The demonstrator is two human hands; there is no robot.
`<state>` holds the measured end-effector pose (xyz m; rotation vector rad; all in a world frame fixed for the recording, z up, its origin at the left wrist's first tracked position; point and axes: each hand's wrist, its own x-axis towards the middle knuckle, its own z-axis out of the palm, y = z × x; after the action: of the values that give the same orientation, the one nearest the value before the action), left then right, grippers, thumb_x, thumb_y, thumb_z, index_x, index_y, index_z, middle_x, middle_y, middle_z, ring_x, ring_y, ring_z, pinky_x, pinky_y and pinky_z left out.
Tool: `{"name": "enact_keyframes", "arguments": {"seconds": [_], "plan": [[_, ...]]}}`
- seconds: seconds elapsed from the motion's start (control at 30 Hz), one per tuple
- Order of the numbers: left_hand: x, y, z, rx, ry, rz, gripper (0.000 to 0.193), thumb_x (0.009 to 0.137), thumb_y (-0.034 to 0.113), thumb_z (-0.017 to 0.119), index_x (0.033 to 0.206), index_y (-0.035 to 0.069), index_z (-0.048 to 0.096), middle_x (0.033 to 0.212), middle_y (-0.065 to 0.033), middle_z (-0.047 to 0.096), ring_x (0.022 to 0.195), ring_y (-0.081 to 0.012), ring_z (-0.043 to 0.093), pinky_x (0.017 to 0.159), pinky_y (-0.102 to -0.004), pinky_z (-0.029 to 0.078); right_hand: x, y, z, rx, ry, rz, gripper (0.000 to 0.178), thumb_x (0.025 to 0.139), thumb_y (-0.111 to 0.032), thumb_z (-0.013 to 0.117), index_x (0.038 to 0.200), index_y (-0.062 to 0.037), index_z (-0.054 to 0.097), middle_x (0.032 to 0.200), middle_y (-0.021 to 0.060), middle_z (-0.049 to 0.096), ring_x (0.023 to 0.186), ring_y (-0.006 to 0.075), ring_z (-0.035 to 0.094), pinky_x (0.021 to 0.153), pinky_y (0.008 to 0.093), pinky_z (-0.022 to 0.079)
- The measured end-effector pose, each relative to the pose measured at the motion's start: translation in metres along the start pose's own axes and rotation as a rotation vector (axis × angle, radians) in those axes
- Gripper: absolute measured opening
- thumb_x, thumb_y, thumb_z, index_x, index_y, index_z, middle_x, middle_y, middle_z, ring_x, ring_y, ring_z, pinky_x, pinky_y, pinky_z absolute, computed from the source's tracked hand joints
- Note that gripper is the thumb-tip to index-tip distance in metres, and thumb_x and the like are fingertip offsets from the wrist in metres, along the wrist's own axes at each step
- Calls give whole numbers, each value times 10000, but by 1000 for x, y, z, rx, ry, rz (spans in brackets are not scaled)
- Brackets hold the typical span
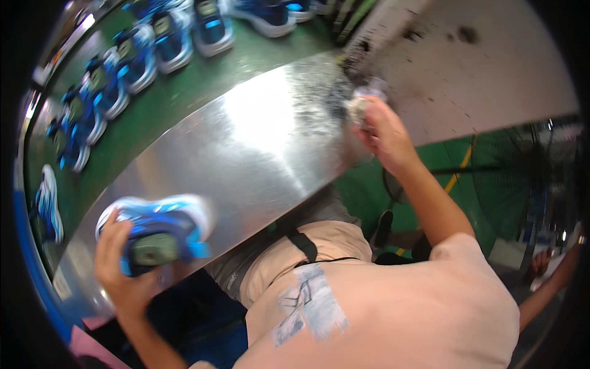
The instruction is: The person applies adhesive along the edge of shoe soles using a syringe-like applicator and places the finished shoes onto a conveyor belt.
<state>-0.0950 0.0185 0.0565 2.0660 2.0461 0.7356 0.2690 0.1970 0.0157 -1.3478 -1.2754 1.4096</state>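
Note:
My left hand (117,264) is closed around a blue sneaker (166,224) with a white sole, fingers over its toe end. The shoe is a little blurred, at the left end of a shiny metal work surface (209,166). Across on the right, my right hand (388,132) grips a crumpled, dirty-white wad (358,112), perhaps cloth; its exact kind is unclear. That hand is at the far right end of the metal, beside black smears (326,92). Something pale and see-through behind the fingers is too blurred to name.
Several similar blue sneakers (169,46) stand in a curved row on the green surface (246,58) beyond the metal. A pale, stained panel (491,74) rises at the right. Below it stands a dark fan (510,178). Another person's arm (553,280) shows at the right edge.

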Motion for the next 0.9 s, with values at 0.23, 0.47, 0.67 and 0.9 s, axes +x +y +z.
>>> {"name": "enact_keyframes", "arguments": {"seconds": [0.23,0.47,0.67,0.9], "plan": [[-47,33,34,212,110,186,176,717,64,589,888,30,606,943,-130,607,934,-325,574,785,-409,478,-22,-23,53,-99,-364,-58,358,890,-372,417,1071,-65,452,631,-41,418,482,24,327,408,166,235],[-68,30,44,57,242,186,143,712,40,560,837,9,622,865,-123,619,843,-260,599,776,-360,483,-28,-102,199,393,-1153,235,451,895,-505,271,1043,-84,339,476,-4,371,355,46,283,320,173,223],[-79,20,52,-17,366,158,150,743,62,533,870,29,606,909,-99,608,879,-225,594,805,-326,478,-52,-98,318,23,-1212,580,533,897,-505,207,1080,-29,361,493,12,386,384,32,286,365,151,216],[-84,11,56,48,405,204,174,784,133,491,867,27,602,927,-99,615,914,-213,588,901,-327,418,-51,-79,352,-62,-1355,651,596,869,-581,204,1036,-35,376,494,23,380,379,44,260,350,165,197]]}}
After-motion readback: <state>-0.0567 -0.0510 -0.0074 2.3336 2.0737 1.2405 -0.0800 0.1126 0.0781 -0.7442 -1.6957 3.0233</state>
